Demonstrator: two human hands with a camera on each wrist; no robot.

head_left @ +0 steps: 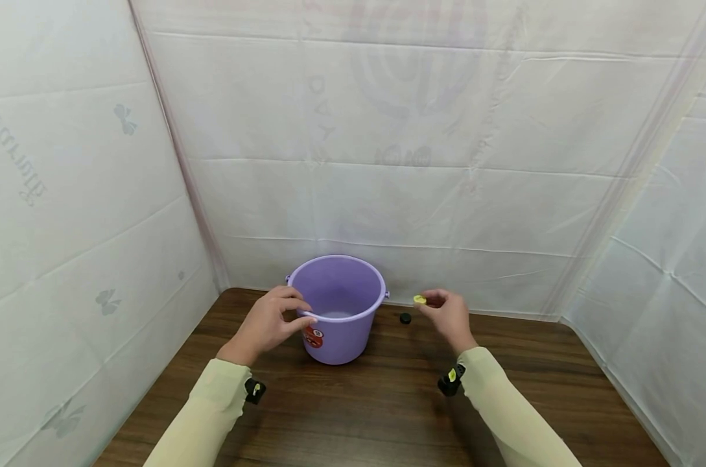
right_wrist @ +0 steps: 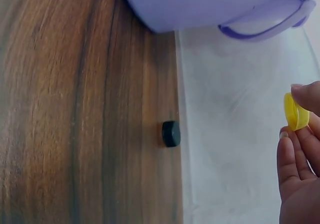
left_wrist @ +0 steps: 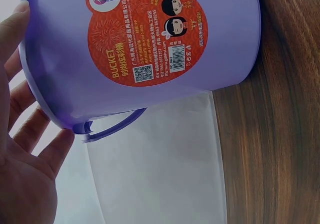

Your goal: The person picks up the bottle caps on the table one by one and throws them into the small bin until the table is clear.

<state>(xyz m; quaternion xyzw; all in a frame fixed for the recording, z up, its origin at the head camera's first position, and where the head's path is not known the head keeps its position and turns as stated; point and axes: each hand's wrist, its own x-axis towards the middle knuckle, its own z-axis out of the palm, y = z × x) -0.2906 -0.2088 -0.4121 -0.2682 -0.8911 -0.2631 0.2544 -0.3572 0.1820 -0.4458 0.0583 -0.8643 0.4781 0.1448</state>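
A purple bucket (head_left: 353, 337) with a red label (left_wrist: 145, 33) stands upright on the wooden table. My left hand (head_left: 271, 322) grips its rim at the near left, fingers spread along the edge and thumb at the front. Right of the bucket, my right hand (head_left: 448, 318) pinches a small yellow cap (right_wrist: 296, 113) between thumb and fingers, raised above the table. Below that hand, a black cap (right_wrist: 171, 134) lies on the table, apart from the bucket.
The brown wooden table (head_left: 341, 415) ends at a pale hanging sheet (head_left: 353, 162) just behind the bucket. Similar sheets close off the left and right sides. The bucket's purple handle (left_wrist: 117, 129) hangs down on the far side.
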